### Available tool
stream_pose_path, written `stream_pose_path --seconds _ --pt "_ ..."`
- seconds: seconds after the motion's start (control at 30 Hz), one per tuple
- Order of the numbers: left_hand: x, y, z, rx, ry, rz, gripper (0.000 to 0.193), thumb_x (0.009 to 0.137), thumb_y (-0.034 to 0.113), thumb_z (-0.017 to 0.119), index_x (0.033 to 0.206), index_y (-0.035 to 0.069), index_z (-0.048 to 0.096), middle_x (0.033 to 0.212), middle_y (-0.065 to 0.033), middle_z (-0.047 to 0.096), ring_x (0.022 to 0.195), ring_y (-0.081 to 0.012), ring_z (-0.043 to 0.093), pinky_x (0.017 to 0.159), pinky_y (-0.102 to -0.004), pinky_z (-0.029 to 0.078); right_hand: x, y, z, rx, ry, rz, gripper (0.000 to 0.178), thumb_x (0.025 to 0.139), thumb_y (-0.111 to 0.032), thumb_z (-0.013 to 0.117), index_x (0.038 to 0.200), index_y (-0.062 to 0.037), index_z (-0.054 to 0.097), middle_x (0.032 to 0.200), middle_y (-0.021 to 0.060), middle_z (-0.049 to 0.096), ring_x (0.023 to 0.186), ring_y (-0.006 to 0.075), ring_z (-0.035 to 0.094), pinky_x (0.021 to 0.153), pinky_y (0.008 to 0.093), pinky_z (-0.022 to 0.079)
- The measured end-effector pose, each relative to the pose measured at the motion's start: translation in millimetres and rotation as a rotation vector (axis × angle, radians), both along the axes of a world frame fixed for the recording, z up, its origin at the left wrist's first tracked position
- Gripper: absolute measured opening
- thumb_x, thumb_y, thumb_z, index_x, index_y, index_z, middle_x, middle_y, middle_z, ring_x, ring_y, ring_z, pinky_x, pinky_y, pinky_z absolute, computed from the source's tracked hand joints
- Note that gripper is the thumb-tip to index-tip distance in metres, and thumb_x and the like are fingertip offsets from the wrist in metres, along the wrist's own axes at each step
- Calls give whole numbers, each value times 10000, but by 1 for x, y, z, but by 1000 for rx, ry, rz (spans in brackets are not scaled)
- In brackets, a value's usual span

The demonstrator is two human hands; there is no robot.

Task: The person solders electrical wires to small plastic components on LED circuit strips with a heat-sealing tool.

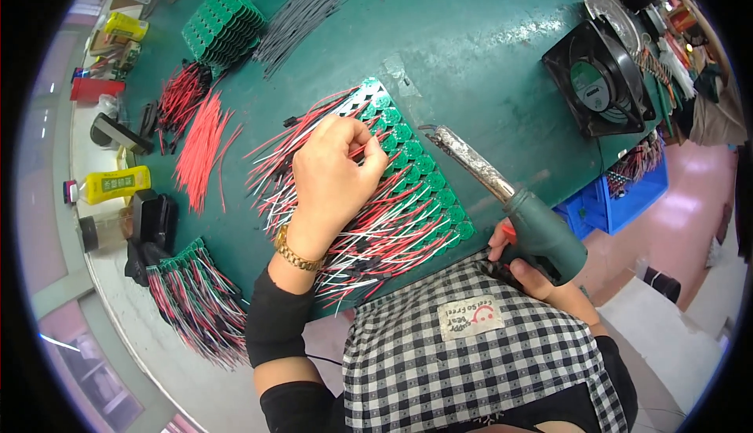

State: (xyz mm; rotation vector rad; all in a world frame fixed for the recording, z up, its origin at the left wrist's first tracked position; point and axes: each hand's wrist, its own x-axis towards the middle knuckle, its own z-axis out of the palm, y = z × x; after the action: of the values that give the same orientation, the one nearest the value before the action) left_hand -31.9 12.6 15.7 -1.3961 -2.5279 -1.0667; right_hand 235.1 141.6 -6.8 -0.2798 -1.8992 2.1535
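Note:
My left hand pinches a thin red wire over a long panel of small green round circuit boards, which runs diagonally across the green table. Many red, white and black wires fan out from the panel toward me. My right hand grips the green handle of a soldering gun. Its long foil-wrapped barrel points up and left, with the tip just right of the panel's upper part and close to my left fingers.
Loose red wires lie left of the panel, grey wires and a stack of green boards farther back. A finished wired bundle sits at the near left edge. A black fan stands right; yellow bottles line the left rim.

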Motion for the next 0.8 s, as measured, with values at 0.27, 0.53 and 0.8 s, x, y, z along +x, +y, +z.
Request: stream_pose_path --seconds 0.27,0.53,0.8 --pt "4 -3 4 51 -147 -106 118 686 30 705 685 62 591 831 -24 579 553 -137 545 486 -272 456 2 -14 -15 -112 -34 -63 295 879 -137 558 1138 -2 512 969 77 569 791 138 614 731 300 514" --pt "1 0 2 -12 -7 -131 110 679 76 701 669 90 592 845 -2 593 649 -191 609 541 -324 491 -2 -9 -21 241 -45 -32 143 779 -61 618 918 -31 624 763 60 630 654 208 627 643 313 518" --pt "2 -1 3 3 5 -123 124 676 65 691 663 89 569 821 -10 593 651 -197 608 533 -324 488 -2 -12 -14 254 -113 -78 184 712 -5 622 893 -32 642 778 74 643 686 244 634 650 320 518"
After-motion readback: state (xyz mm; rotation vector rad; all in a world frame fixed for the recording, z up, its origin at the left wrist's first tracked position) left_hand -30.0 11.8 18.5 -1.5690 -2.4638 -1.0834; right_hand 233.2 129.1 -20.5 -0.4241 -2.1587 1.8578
